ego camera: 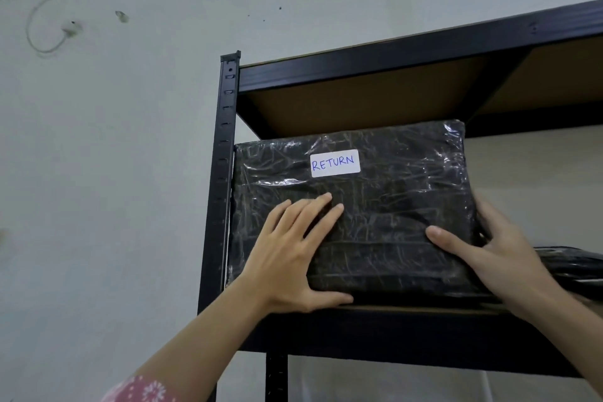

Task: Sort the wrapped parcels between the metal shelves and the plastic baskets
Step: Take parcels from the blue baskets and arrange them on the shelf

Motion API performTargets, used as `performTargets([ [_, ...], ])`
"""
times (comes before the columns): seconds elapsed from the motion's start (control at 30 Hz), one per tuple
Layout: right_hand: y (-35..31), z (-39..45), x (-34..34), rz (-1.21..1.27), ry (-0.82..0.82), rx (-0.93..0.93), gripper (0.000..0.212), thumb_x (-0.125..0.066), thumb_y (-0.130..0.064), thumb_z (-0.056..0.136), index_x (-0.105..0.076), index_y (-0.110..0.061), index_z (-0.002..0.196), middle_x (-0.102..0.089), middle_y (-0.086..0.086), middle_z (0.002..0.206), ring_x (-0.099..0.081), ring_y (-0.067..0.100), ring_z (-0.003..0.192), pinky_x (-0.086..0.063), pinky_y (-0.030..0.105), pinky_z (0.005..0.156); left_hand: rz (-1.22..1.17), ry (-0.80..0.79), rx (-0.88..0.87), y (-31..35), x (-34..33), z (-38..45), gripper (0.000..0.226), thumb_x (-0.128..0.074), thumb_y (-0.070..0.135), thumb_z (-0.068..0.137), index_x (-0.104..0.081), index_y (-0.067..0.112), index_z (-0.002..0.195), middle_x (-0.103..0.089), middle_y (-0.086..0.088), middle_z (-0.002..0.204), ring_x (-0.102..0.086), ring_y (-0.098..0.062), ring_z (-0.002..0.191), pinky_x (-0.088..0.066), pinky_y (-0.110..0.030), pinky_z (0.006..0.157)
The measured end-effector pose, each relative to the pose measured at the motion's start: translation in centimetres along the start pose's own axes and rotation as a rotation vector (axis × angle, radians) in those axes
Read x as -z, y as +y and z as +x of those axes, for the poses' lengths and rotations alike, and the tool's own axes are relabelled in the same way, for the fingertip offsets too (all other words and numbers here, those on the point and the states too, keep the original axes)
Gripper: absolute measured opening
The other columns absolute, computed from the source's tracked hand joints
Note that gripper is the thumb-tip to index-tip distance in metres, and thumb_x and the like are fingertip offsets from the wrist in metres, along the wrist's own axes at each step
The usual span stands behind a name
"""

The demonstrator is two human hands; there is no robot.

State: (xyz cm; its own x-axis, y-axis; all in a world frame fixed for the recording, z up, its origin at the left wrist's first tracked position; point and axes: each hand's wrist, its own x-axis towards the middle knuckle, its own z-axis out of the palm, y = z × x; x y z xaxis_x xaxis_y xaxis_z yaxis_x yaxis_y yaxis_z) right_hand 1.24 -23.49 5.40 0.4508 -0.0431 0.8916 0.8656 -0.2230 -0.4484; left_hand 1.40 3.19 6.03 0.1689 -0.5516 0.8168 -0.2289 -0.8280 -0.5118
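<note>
- Head view: you are looking up at a black metal shelving unit (225,153) against a pale wall, with a brown board as the underside of the shelf above.
- Head view: a large, flat rectangular parcel wrapped in black plastic and clear film (375,206) stands on its long lower edge on the shelf board, at the left end, just beside the slotted upright. Its broad face is turned toward you and its long axis runs left to right along the shelf.
- Head view: a white paper label with "RETURN" handwritten in blue (335,163) sits high on that face, near the middle.
- Head view: your left hand (290,258) lies flat on the lower left of the face, fingers (313,209) spread and pointing up and to the right, thumb along the bottom edge by the shelf lip.
- Head view: your right hand (489,248) wraps the parcel's right edge, thumb across the front, the other fingers curled behind and mostly hidden.
- Head view: both hands touch the parcel, one at each end of the long axis, so neither is nearer. The parcel lies straight ahead of and above your wrists.
- Head view: a second black-wrapped item (574,263) lies low on the shelf just right of your right hand; the label suggests this parcel comes off toward you, so watch that side.
- Head view: no plastic baskets are visible.
</note>
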Motion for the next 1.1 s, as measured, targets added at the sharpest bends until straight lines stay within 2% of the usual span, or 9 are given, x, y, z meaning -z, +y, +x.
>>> performTargets([
  [0.27,0.2,-0.2,0.1,-0.001,-0.017,0.022,0.057,-0.07,-0.032,0.065,-0.052,-0.044,0.118,-0.064,-0.033,0.103,-0.059,-0.013,0.097,-0.045,0.001,0.073,0.009,0.068,-0.016,0.1,-0.7,-0.1,0.105,-0.05,0.082,0.064,-0.033,0.016,0.143,-0.032,-0.004,0.149,-0.03,-0.022,0.136,-0.023,-0.043,0.111],
  [0.37,-0.2,0.1,0.0,-0.004,-0.02,-0.041,0.049,-0.069,-0.032,0.068,-0.052,-0.048,0.111,-0.066,-0.03,0.099,-0.061,-0.011,0.092,-0.049,0.007,0.072,0.002,0.061,-0.014,0.0,-1.1,-0.1,0.101,-0.047,0.08,0.068,-0.031,0.016,0.144,-0.03,-0.006,0.151,-0.028,-0.023,0.138,-0.023,-0.045,0.113],
  [0.47,-1.1,2.0,-0.3,0.081,0.002,-0.234,0.055,-0.073,-0.025,0.073,-0.049,-0.031,0.122,-0.068,-0.006,0.103,-0.067,0.013,0.09,-0.052,0.029,0.072,-0.022,0.038,-0.015,-0.5,-1.1,0.8,0.088,-0.04,0.075,0.077,-0.036,0.016,0.142,-0.036,-0.006,0.148,-0.032,-0.025,0.137,-0.028,-0.045,0.111],
  [0.6,-2.5,6.4,-0.2,0.072,-0.068,-0.572,0.03,-0.072,-0.02,0.079,-0.055,-0.009,0.102,-0.068,0.01,0.083,-0.067,0.021,0.064,-0.051,0.029,0.053,-0.046,-0.08,0.051,-1.4,0.3,3.2,0.08,-0.018,0.073,0.08,-0.04,0.024,0.14,-0.044,0.003,0.143,-0.043,-0.017,0.13,-0.042,-0.035,0.098],
  [0.73,-1.6,8.2,-0.7,0.004,-0.21,-0.805,0.036,-0.067,-0.026,0.083,-0.062,-0.003,0.109,-0.07,0.015,0.081,-0.066,0.027,0.065,-0.054,0.033,0.057,-0.055,-0.13,0.112,-1.6,-0.8,4.1,0.083,0.0,0.069,0.077,-0.043,0.028,0.136,-0.05,0.01,0.135,-0.053,-0.013,0.114,-0.046,-0.03,0.083],
  [0.8,-0.5,8.3,-0.8,0.005,-0.173,-0.779,0.04,-0.069,-0.027,0.081,-0.063,-0.002,0.111,-0.071,0.015,0.084,-0.067,0.026,0.066,-0.056,0.033,0.062,-0.054,-0.156,0.137,-1.7,-1.6,4.2,0.08,-0.003,0.07,0.08,-0.044,0.028,0.133,-0.052,0.009,0.132,-0.055,-0.015,0.111,-0.047,-0.032,0.082],
  [0.87,0.5,7.6,-1.0,-0.067,-0.107,-0.653,0.044,-0.068,-0.039,0.08,-0.066,-0.007,0.109,-0.072,0.014,0.097,-0.068,0.026,0.081,-0.054,0.036,0.078,-0.041,-0.204,0.159,-2.0,-2.5,4.4,0.068,-0.014,0.068,0.088,-0.046,0.027,0.13,-0.055,0.007,0.128,-0.057,-0.017,0.107,-0.046,-0.033,0.081],
  [0.97,1.6,5.4,-1.5,-0.536,-0.072,-0.267,0.066,-0.055,-0.067,0.077,-0.06,-0.018,0.12,-0.059,0.006,0.123,-0.056,0.025,0.108,-0.045,0.038,0.096,-0.026,-0.244,0.199,-2.1,-3.7,4.7,0.053,-0.021,0.058,0.092,-0.051,0.023,0.119,-0.06,0.005,0.116,-0.058,-0.02,0.099,-0.041,-0.032,0.076],
  [1.1,1.6,3.0,-2.7,-1.004,-0.249,0.052,0.095,-0.037,-0.091,0.06,-0.039,-0.033,0.136,-0.041,-0.007,0.134,-0.039,0.022,0.124,-0.039,0.04,0.099,0.001,-0.203,0.24,-2.1,-5.1,4.4,0.073,-0.005,0.066,0.082,-0.057,0.022,0.108,-0.065,0.005,0.103,-0.057,-0.017,0.093,-0.036,-0.032,0.079],
])
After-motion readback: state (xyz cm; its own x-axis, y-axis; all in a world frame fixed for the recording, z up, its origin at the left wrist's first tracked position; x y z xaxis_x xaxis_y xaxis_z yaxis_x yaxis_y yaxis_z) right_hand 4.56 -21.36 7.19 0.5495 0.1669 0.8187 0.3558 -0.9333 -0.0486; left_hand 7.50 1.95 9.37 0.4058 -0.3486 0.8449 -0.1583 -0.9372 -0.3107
